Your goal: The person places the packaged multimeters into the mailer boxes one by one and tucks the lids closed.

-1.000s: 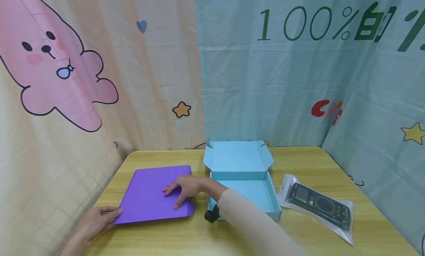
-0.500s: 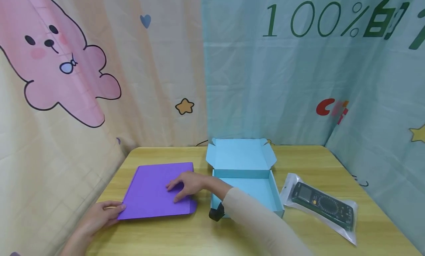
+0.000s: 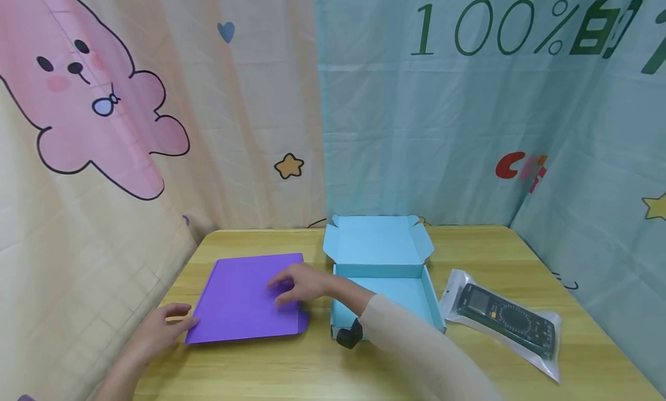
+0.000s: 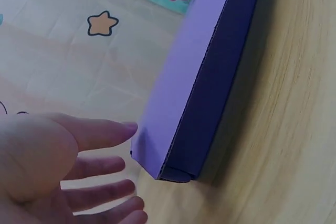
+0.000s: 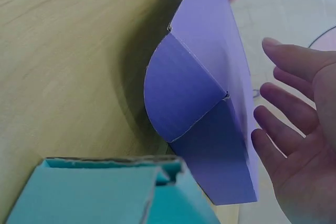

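A flat purple cardboard box [image 3: 236,300] lies at the left of the table, its broad face up and a rounded flap [image 5: 181,85] sticking out on its right side. My left hand [image 3: 156,330] is at the near left corner, with the thumb tip right at the edge; in the left wrist view its fingers are loosely spread beside the corner. Over the box's right half hovers my right hand [image 3: 306,282], fingers spread and slightly bent, holding nothing. The right wrist view has that palm facing the purple top with a gap between.
An open light-blue cardboard box [image 3: 385,300] stands right of the purple one, lid [image 3: 378,239] folded back; my right forearm crosses over it. Farther right, a black multimeter [image 3: 507,320] lies in a clear plastic bag [image 3: 554,363]. Printed curtains [image 3: 250,106] hang behind the table [image 3: 291,369].
My left hand has loosened from the corner, its fingers spreading. My right hand has lifted from the purple box and shifted slightly right. The head view has tilted and turned a little.
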Available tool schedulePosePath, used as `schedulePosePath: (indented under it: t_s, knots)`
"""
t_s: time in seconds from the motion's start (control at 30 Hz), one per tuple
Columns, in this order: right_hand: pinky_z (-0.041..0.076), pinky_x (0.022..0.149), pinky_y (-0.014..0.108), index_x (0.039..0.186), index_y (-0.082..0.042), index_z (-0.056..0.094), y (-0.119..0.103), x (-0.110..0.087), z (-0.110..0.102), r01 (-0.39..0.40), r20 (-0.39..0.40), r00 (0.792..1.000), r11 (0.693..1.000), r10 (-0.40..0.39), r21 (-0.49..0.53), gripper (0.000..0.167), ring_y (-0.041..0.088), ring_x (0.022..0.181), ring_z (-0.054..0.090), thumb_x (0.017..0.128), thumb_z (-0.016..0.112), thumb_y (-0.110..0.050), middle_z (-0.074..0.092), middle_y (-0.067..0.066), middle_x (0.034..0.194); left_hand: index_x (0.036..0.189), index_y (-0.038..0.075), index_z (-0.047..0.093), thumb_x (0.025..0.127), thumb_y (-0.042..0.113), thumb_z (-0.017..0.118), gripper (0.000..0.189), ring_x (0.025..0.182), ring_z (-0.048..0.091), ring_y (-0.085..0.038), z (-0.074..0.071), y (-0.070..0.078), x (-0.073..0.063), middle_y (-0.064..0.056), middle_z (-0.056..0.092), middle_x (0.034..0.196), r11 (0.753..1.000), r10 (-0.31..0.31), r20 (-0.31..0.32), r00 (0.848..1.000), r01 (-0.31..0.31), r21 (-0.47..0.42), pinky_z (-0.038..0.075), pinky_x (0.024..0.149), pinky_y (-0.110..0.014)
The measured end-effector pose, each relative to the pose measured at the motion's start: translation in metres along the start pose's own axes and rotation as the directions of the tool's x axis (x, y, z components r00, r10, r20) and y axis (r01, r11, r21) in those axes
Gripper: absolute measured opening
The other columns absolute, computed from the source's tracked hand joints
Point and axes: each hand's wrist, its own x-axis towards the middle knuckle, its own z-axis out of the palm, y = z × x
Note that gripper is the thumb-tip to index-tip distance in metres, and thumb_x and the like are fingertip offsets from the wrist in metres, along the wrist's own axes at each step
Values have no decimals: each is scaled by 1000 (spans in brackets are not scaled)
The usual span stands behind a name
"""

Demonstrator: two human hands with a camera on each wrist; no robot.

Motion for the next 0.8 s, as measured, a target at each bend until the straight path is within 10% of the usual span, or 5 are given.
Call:
schedulePosePath:
  t_s: [0.17,0.37,0.43,0.53,0.8]
  knots:
    - [47,102,22,140,-6,65,-6,-10,0,-39,-65,997,993,46,115,49,10,126,59,95,78,-23,66,4,137,131,-9,62,92,21,80,52,118,57,-53,4,16,1,-31,60,132,938,298,-113,948,-269,216,55,87,-59]
    - [52,96,23,139,-6,65,-22,-23,7,-142,-179,968,971,177,193,51,9,119,64,93,81,-23,69,2,132,114,-4,71,71,5,93,49,106,65,-44,15,30,12,-21,69,115,722,660,-160,734,-561,406,54,84,-53]
    - [53,92,23,135,-3,67,-29,-29,11,-186,-221,944,950,243,250,49,9,114,65,92,81,-21,71,1,126,112,-3,72,67,6,95,50,105,66,-43,19,32,15,-19,70,115,672,706,-122,698,-605,427,51,89,-49]
    - [56,87,23,130,1,69,-39,-39,20,-222,-256,907,895,335,387,43,11,106,67,92,81,-15,73,2,117,113,-1,73,69,12,95,51,111,65,-44,23,32,17,-19,69,119,660,700,-33,714,-628,412,48,95,-51]
    - [57,90,33,123,6,69,-57,-63,50,-187,-271,854,749,444,636,35,22,104,68,90,77,-3,72,8,111,118,1,74,81,22,90,46,122,60,-46,27,30,21,-19,66,132,750,583,111,805,-586,308,45,101,-62]
